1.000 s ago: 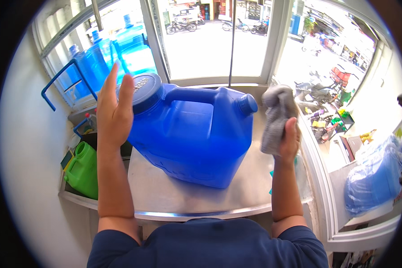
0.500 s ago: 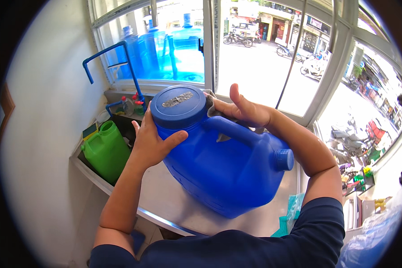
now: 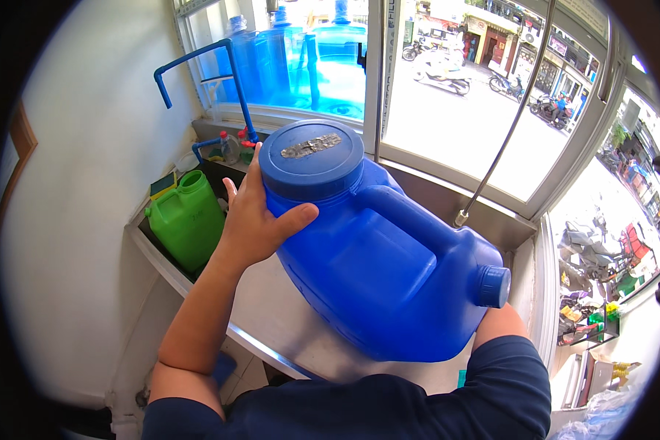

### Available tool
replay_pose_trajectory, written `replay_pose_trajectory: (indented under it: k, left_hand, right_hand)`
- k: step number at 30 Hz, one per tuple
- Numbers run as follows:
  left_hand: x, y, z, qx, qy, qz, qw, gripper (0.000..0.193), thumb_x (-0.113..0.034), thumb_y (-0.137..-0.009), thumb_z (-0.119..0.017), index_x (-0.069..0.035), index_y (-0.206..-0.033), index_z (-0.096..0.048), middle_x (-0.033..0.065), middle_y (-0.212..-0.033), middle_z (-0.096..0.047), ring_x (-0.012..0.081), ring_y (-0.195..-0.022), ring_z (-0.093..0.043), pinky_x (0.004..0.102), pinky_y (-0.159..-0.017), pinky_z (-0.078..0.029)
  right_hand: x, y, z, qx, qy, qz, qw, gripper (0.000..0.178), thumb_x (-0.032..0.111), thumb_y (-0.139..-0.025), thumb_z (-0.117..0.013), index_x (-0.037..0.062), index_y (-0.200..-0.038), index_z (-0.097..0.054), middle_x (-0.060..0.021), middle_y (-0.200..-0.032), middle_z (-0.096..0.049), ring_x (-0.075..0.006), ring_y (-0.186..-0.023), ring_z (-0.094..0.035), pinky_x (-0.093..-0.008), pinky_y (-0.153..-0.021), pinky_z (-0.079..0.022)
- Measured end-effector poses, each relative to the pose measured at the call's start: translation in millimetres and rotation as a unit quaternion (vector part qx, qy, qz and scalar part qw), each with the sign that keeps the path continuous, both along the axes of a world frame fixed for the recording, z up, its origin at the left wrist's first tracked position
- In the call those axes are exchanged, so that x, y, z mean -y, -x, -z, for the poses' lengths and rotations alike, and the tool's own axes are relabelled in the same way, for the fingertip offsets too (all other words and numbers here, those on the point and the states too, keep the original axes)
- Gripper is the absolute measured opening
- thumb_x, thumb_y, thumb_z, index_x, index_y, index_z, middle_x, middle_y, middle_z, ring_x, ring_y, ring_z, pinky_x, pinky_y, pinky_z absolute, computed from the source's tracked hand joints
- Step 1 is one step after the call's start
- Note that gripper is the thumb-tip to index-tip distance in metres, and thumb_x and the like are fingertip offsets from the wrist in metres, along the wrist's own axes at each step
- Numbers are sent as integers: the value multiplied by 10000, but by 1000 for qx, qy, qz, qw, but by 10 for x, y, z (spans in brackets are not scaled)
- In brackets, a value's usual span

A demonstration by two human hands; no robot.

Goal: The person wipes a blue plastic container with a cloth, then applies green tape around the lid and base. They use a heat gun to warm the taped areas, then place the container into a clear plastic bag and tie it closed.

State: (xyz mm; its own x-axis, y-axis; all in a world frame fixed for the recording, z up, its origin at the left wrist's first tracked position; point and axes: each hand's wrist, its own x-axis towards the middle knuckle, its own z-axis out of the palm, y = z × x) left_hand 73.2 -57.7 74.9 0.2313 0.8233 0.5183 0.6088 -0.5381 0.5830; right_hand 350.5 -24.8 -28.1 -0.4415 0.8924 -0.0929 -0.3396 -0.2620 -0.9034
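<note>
A large blue plastic water jug (image 3: 389, 286) stands tilted on the metal counter (image 3: 264, 312), its wide screw lid (image 3: 293, 165) toward the far left. A rough silvery patch (image 3: 312, 145) marks the lid's top. The moulded handle (image 3: 411, 220) runs toward a small screw cap (image 3: 493, 287) at the right. My left hand (image 3: 253, 224) clasps the neck just below the lid, thumb on the near side and fingers around the left. My right forearm (image 3: 502, 323) passes behind the jug's right end; that hand and its fingers are hidden by the jug.
A green jerrycan (image 3: 187, 227) stands in the sink (image 3: 143, 235) at the left, beside a sponge (image 3: 163, 186) and under a bent blue pipe (image 3: 231, 73). Big blue water bottles (image 3: 330, 66) show through the window. A thin metal rod (image 3: 502, 125) slants down behind the jug.
My right hand, with a grey cloth, has gone from beside the lid to behind the jug, out of sight. My left hand keeps its hold. The whole view has shifted somewhat.
</note>
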Motion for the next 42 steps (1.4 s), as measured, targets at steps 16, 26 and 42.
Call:
replay_pose_trajectory:
  k: [16,26,42]
  left_hand:
    - [19,-3,15,-5,-11,-10,1000,1197,-706,-743,-681,17,-1541,-157,209,-1445,-484,398,-1415,-364,657,-1129,96]
    - [-22,-1,22,-13,-2,-21,1000,1158,-699,-750,-677,2,-1536,-196,212,-1444,-487,387,-1415,-367,662,-1132,80]
    - [-40,-42,25,-13,-13,-35,999,1048,-714,-775,-642,-42,-1509,-313,229,-1418,-502,393,-1389,-401,675,-1142,21]
  right_hand:
    - [224,-401,-1262,183,-356,-136,906,343,233,-928,-660,14,-1189,-697,-203,-1307,-614,-279,-1345,-463,-441,-1128,-349]
    - [1037,-265,353,-42,-24,198,979,716,545,-962,-452,13,-1438,-409,-177,-1375,-548,-228,-1238,-557,-393,-1003,-497]
    - [2193,148,1302,-113,86,516,845,591,425,-1058,-343,16,-1482,-373,-134,-1480,-448,-251,-1343,-442,-366,-1133,-333]
